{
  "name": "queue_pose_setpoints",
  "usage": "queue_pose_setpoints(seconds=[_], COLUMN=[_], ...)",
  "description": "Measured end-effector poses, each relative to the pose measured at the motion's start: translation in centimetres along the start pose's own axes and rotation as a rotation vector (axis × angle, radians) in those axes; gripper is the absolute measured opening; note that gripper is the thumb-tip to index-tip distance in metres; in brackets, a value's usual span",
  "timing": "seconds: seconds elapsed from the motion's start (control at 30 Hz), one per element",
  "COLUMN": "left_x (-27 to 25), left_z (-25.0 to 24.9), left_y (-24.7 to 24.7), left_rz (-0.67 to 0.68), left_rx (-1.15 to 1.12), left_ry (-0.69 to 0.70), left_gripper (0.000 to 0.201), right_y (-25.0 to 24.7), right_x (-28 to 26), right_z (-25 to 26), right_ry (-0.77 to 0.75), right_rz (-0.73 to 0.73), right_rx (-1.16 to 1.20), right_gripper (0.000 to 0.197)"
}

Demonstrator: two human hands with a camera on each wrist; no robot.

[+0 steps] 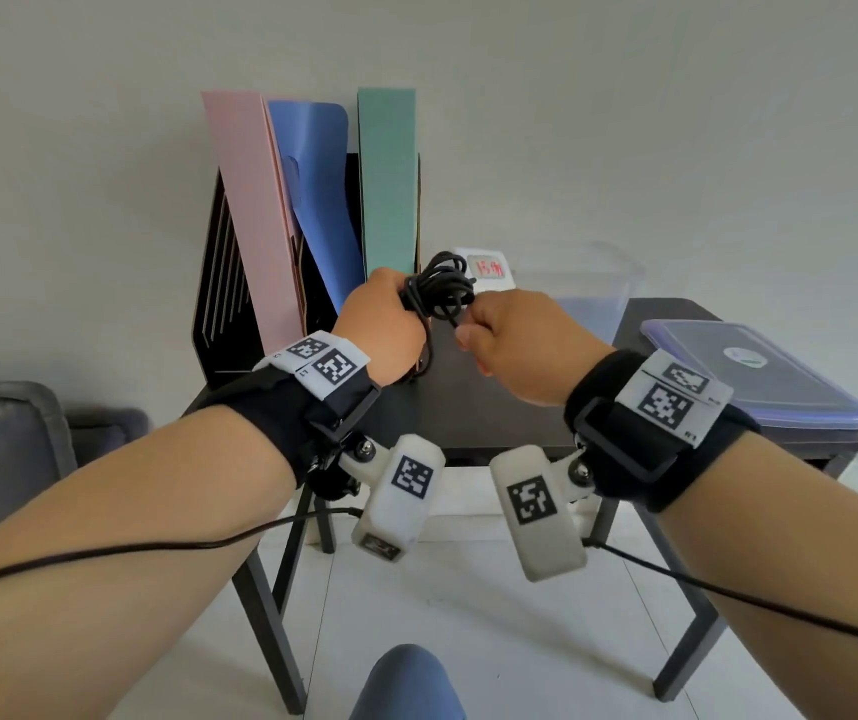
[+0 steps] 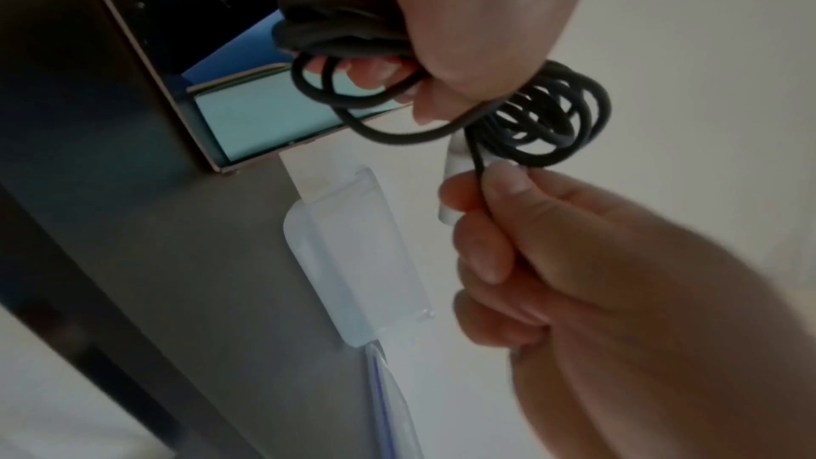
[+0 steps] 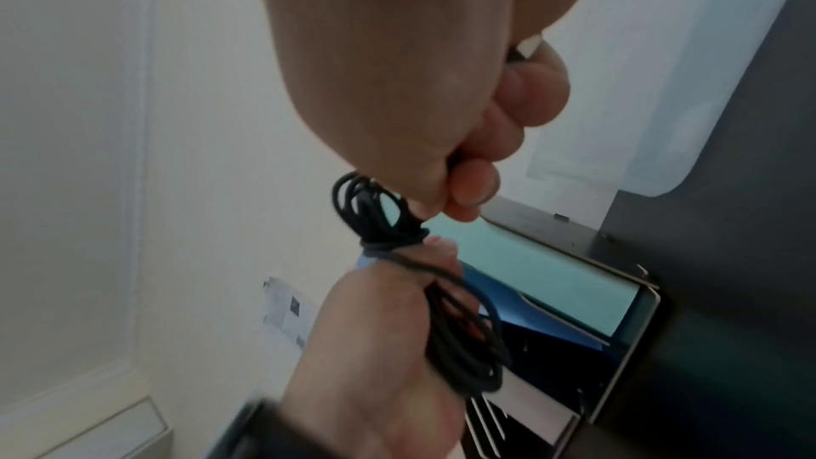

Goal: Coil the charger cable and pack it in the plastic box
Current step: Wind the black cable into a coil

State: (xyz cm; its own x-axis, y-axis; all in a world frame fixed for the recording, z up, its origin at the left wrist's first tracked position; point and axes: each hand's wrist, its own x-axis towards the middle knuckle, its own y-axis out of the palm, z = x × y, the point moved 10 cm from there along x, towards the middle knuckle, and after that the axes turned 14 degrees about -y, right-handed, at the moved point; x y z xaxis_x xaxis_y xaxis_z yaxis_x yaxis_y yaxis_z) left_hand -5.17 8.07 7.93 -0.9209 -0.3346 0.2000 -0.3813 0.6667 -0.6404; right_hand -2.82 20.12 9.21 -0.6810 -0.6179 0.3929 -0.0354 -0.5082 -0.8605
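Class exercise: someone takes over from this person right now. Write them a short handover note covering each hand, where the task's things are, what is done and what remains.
Left hand: grips the coiled bundle of the black charger cable, held above the table.
Right hand: pinches the cable's loose end, with its white plug, beside the bundle.
Clear plastic box: open, at the back of the table. Its lid lies at the right edge.
Done: most of the cable is coiled, with turns wrapped across the middle.
Left: secure the loose end, put the bundle in the box, probably fit the lid.
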Motion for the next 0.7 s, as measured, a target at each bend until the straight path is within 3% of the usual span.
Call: queue_pose_setpoints(seconds=[0.1, 0.2, 0.37, 0.6, 0.7], left_x=[0.4, -0.5, -1.8, -2.4, -2.0], left_z=[0.1, -0.4, 0.6, 1.6, 1.3], left_y=[0.2, 0.5, 3.5, 5.2, 4.9], left_rz=[-0.024, -0.02, 0.149, 0.435, 0.442], left_rx=[0.085, 0.11, 0.193, 0.007, -0.132], left_ry=[-0.04, -0.019, 0.006, -0.091, -0.09], left_gripper=[0.003, 0.017, 0.042, 0.062, 0.051], right_y=[0.7, 1.6, 2.6, 3.1, 3.7], right_x=[-0.1, -0.4, -1.9, -2.8, -2.6], right_z=[0.3, -0.2, -3.3, -4.5, -3.8], right_ry=[0.072, 0.136, 0.294, 0.374, 0.385], right_rz=[-0.027, -0.124, -0.243, -0.323, -0.328], right_rx=[0.052, 0.258, 0.453, 0.648, 0.849], right_gripper=[0.017, 0.023, 0.04, 0.037, 0.029])
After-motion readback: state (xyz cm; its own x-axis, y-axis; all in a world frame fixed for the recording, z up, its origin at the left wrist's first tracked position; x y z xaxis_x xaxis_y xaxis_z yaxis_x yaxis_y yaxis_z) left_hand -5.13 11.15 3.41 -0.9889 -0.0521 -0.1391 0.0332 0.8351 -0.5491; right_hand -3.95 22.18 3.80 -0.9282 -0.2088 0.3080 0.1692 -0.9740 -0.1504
